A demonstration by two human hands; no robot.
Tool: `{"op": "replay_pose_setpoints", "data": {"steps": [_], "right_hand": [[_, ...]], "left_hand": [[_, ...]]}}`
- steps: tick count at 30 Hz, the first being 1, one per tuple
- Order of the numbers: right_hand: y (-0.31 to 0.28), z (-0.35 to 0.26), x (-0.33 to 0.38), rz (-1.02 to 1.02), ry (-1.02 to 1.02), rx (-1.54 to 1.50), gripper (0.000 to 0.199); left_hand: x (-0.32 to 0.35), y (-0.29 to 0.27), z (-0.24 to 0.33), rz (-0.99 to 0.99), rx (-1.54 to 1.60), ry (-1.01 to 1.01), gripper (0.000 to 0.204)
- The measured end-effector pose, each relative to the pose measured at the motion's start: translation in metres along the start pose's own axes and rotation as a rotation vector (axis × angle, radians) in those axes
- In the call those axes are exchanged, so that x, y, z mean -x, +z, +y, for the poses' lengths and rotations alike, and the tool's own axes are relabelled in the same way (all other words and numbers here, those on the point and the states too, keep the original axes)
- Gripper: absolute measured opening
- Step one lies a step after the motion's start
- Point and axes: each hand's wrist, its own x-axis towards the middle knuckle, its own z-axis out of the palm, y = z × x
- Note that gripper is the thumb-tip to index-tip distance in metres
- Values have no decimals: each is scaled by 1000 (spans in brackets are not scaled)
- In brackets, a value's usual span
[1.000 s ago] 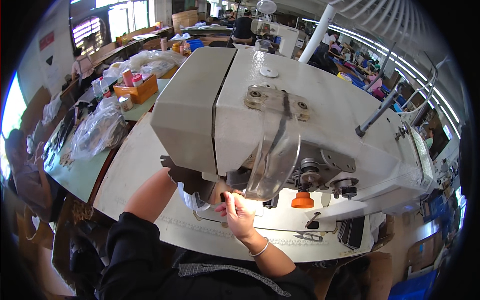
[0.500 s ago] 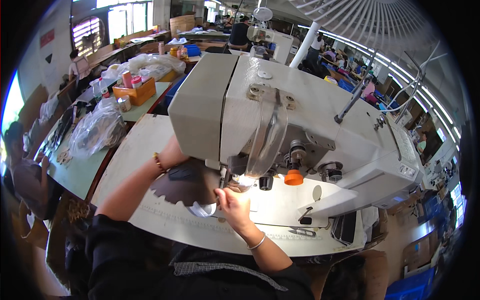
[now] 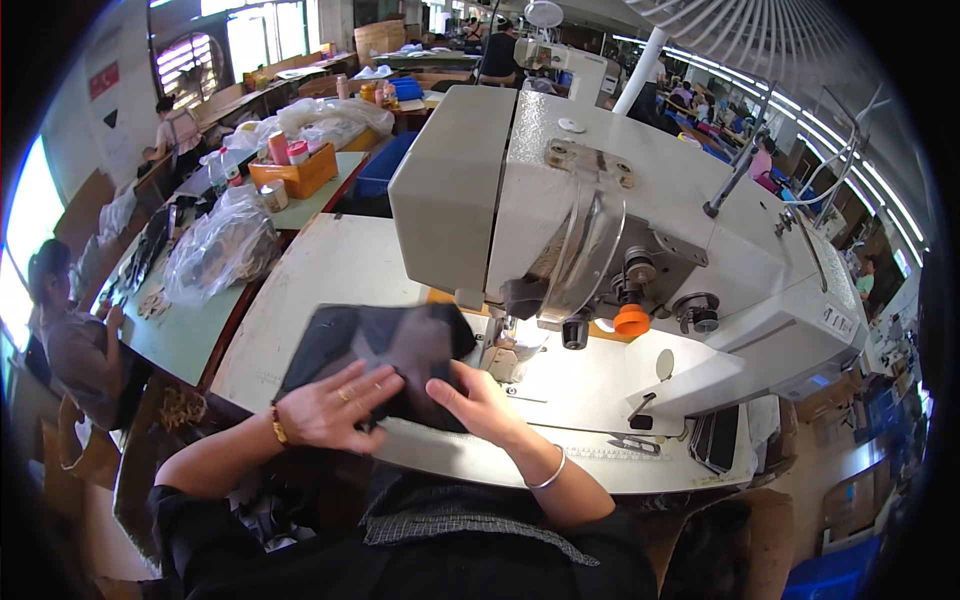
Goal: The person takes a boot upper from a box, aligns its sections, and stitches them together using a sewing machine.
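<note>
Both hands lay flat on a dark fabric piece (image 3: pixel 385 350) on the near counter (image 3: pixel 310 270), just left of the sewing machine (image 3: pixel 620 230). The left hand (image 3: pixel 325 405) pressed down with fingers spread, not clenched. The right hand (image 3: pixel 480 400) also rested open-palmed on the fabric's right edge, near the needle area. On the far left counter, an orange tray (image 3: pixel 297 172) held small bottles and jars. Beside it, nearer, a clear plastic bag (image 3: pixel 220 250) held dark items, too unclear to identify.
</note>
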Motion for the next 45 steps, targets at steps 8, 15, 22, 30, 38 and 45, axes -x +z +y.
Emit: {"op": "replay_pose_setpoints", "data": {"steps": [8, 15, 22, 30, 38, 45], "right_hand": [[4, 2, -13, 245, 14, -189, 34], [2, 19, 0, 507, -76, -190, 24], [1, 28, 33, 608, -183, -507, 13], [-10, 20, 23, 593, -152, -416, 19], [-11, 14, 21, 563, -160, -408, 18], [-10, 28, 23, 473, -149, -401, 18]], "left_hand": [[-20, 6, -16, 101, -106, 113, 26], [-51, 13, -30, -206, 17, -196, 57], [-68, 15, -12, -230, 110, -176, 59], [-70, 21, -18, -249, 156, -198, 61], [-70, 18, -8, -162, 147, -226, 67], [-66, 16, -2, -155, 111, -237, 65]]}}
